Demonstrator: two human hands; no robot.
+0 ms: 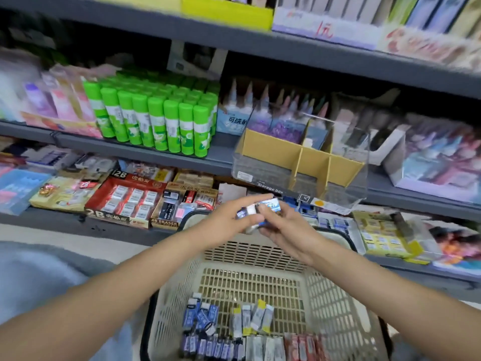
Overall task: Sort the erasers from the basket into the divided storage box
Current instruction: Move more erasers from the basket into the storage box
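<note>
A beige plastic basket [335, 313] stands in front of me with several erasers [231, 332] along its near side: blue-sleeved, white-and-yellow and red ones. Above its far rim both hands meet. My left hand [229, 217] and my right hand [281, 227] together pinch a few blue-sleeved erasers [260, 209]. The divided storage box [307, 162], clear plastic with brown cardboard dividers, sits on the middle shelf just above and right of my hands. Its front compartments look bare.
Grey shop shelves [130, 149] run across the view. Green glue sticks [156, 121] stand left of the box. Red 2B eraser cartons [125, 199] and yellow eraser boxes [385, 235] lie on the lower shelf behind the basket.
</note>
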